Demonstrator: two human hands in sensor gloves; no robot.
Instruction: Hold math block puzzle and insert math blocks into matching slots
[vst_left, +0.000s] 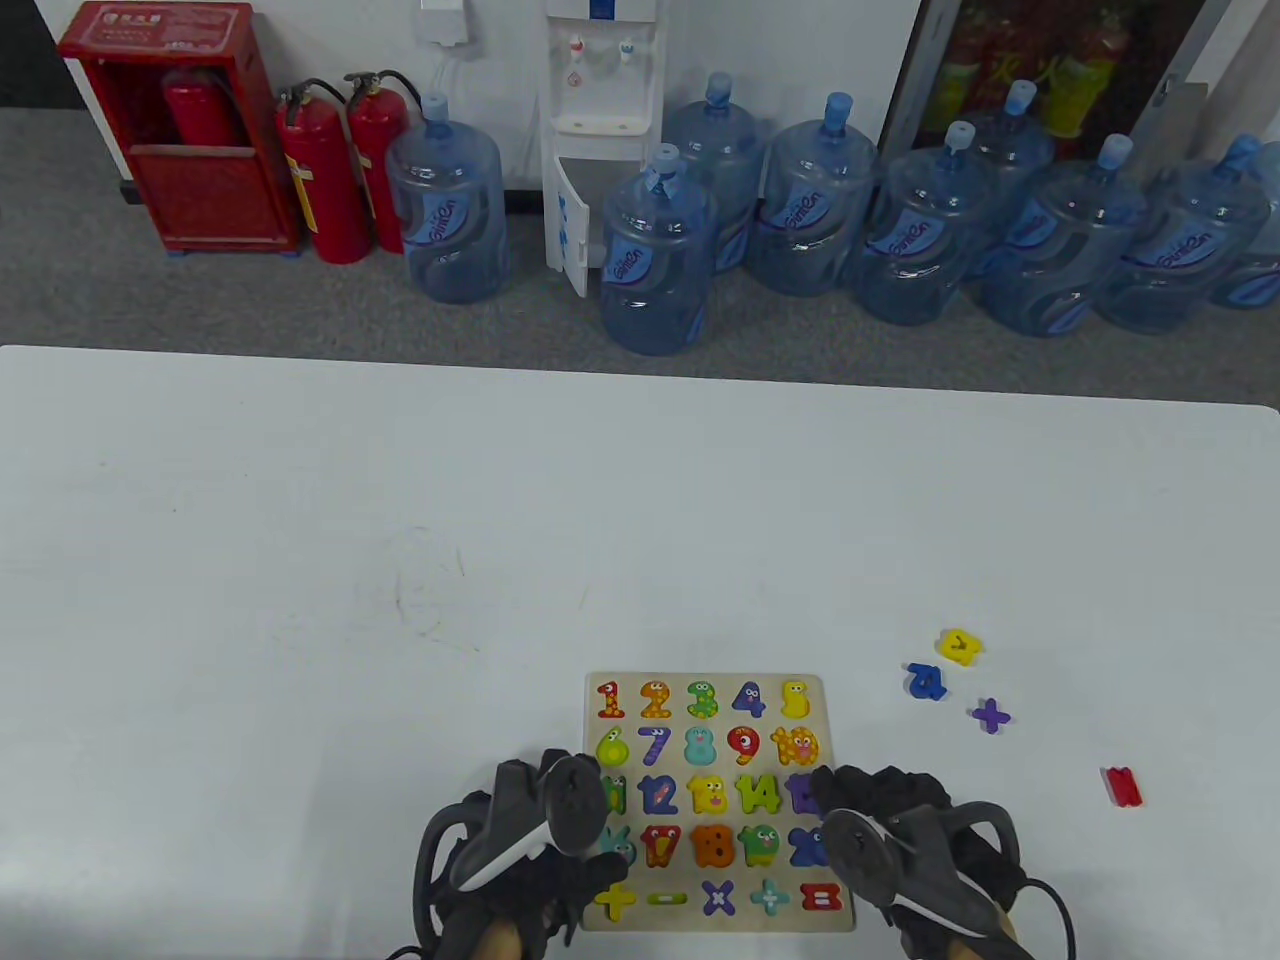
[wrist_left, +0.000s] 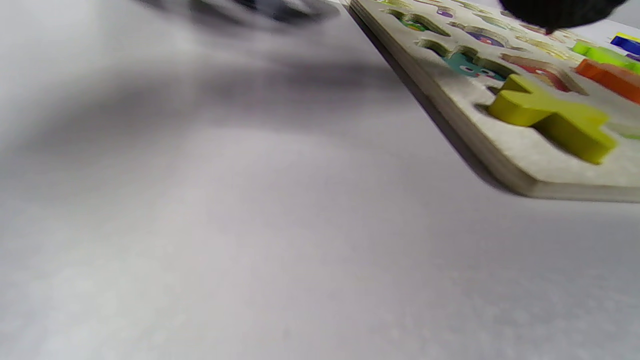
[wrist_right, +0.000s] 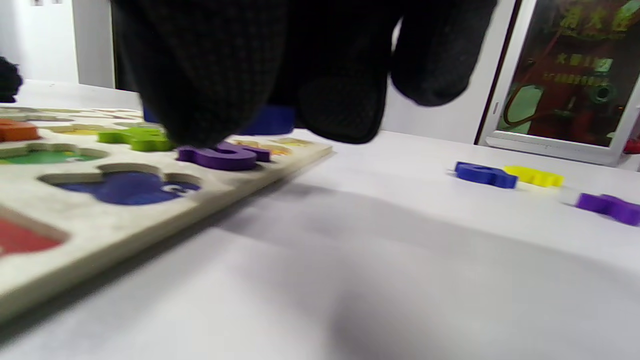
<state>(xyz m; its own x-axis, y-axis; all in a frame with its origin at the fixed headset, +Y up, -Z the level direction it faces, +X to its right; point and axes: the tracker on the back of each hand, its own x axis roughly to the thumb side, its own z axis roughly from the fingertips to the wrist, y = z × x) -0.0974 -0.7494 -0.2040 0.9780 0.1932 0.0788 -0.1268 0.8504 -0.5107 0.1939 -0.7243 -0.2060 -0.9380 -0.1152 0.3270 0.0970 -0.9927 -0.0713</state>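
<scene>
Both hands sit at the near edge of the table (vst_left: 300, 560), over the puzzle board (vst_left: 830, 700). Her left hand (vst_left: 530, 840) rests on the board's near left corner, just behind the yellow plus block (wrist_left: 555, 117) seated in its slot; I cannot tell how its fingers lie. Her right hand (vst_left: 900, 840) is over the board's right edge, its fingers (wrist_right: 215, 85) bunched and pressing down on a purple number block (wrist_right: 222, 155) that sits proud of its slot. Whether a blue block (wrist_right: 267, 120) behind those fingers is held, I cannot tell.

Farther out, toward the table's right edge, four loose blocks lie apart from the board: a red one (vst_left: 1121, 786) nearest, then a purple plus (vst_left: 990, 715), a blue piece (vst_left: 927, 681) and a yellow piece (vst_left: 959, 645) just beside each other.
</scene>
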